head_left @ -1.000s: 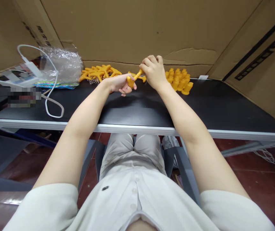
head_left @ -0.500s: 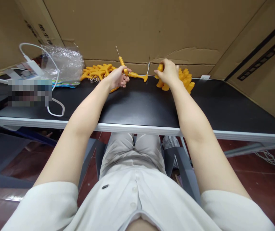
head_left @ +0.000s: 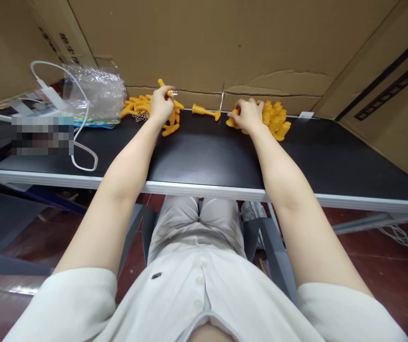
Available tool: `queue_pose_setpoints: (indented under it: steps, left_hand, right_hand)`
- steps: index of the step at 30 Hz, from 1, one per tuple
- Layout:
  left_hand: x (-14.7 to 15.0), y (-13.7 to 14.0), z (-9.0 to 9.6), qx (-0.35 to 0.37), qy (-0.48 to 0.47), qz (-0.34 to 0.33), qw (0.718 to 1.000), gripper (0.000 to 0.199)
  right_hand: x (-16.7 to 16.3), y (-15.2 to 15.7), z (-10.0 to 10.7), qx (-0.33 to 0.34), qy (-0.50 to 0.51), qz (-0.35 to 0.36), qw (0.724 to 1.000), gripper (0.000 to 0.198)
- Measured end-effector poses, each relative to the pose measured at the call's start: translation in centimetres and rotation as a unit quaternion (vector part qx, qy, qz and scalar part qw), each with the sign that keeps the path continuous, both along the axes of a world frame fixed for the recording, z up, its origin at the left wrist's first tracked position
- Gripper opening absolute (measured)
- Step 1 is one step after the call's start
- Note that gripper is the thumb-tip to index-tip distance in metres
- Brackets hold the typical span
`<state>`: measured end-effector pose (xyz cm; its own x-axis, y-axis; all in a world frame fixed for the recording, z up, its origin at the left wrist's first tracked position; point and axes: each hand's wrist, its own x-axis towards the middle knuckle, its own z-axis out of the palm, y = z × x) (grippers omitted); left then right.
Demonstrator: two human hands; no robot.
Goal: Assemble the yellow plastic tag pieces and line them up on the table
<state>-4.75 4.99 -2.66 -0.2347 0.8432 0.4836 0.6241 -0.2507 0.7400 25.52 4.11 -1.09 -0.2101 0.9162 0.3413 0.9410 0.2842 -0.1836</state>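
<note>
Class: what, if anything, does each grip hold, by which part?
The left grip apparently holds a yellow piece, held part hidden. The right grip is at the yellow pile; whether it holds any is unclear.

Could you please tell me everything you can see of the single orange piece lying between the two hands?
The orange piece looks like plastic: a slim shaft, flared at its left end, with a short crosswise part at its right. It lies on the black tabletop near the cardboard, between the left hand and right hand, touched by neither. Finer detail is unclear.
</note>
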Motion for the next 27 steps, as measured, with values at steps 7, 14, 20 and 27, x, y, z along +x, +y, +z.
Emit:
queue_pose_setpoints:
  steps: [7,14,20,27]
  left_hand:
    - [-2.2,-2.1,-0.2,-0.073,0.138,0.079,0.985,0.072]
    - [-3.1,-2.0,-1.0,-0.156,0.173,0.08,0.969,0.096]
    - [-2.6,-2.3,-0.5,-0.174,0.186,0.106,0.961,0.098]
    - [-2.0,-2.8,-0.4,-0.185,0.2,0.107,0.956,0.091]
  right_hand:
    - [0.1,0.3,0.1,-0.001,-0.031,0.01,0.999,0.032]
    - [-0.2,1.3,-1.1,0.007,-0.047,0.011,0.999,0.039]
    - [-1.1,0.7,-1.5,0.011,-0.08,-0.02,0.997,0.042]
    - [-1.4,-0.3,-1.6,0.006,-0.145,-0.03,0.989,0.053]
